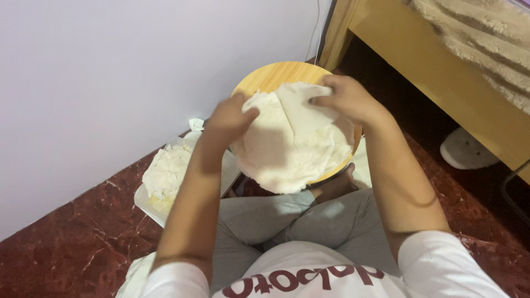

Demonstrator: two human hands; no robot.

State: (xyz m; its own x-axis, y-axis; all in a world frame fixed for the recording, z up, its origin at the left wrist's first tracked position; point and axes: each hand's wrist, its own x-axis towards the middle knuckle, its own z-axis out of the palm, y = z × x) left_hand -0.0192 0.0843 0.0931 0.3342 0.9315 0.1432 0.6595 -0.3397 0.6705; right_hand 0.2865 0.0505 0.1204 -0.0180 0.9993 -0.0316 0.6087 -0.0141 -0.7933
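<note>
Overhead, a pale wall (99, 77) fills the upper left, and a dark red marbled floor (66, 243) runs beneath it. At the upper right stands a wooden bed frame (458, 88) with a fuzzy beige blanket (486, 38) hanging over its edge; a white slipper (466, 149) lies on the floor under it. The person sits on the floor in grey trousers (287, 218) and a white shirt (309, 276).

Before the knees sits a round wooden board (276, 74), near the wall. A white cloth (292, 143) is draped over most of it, hanging past its near edge. The left hand (229, 118) grips the cloth's left edge, fingers curled around a bunched fold. The right hand (345, 99) rests on the cloth's upper right, fingers bent and pinching a raised fold near the middle.

Left of the left forearm, a white tray (146, 201) on the floor holds a crumpled heap of pale fabric (165, 171). A thin cable (317, 27) runs down the wall behind the board.
</note>
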